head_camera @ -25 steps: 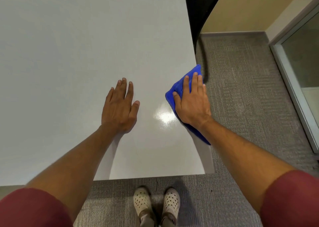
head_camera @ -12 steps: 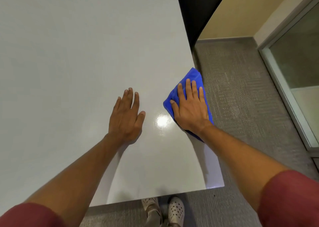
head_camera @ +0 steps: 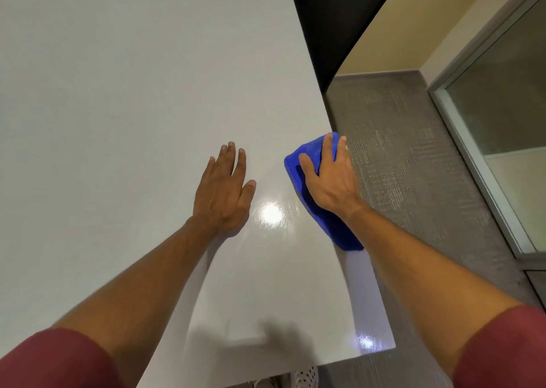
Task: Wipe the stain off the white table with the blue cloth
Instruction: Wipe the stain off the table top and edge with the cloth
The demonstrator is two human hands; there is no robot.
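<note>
The white table fills the left and middle of the view. My right hand presses flat on the blue cloth at the table's right edge, fingers reaching over the edge. The cloth sticks out ahead of the fingers and behind the wrist. My left hand lies flat on the table, palm down, fingers spread, a hand's width left of the cloth. A bright light reflection sits on the glossy surface between both hands. No stain is visible.
Grey carpet lies right of the table. A dark panel stands at the table's far right corner. A glass door with a metal frame is at the far right. My shoes show below the table's near edge.
The camera has tilted up, so the table's near edge and the shoes sit lower. My right hand with the cloth has shifted slightly toward the table's right edge. The left hand stays flat.
</note>
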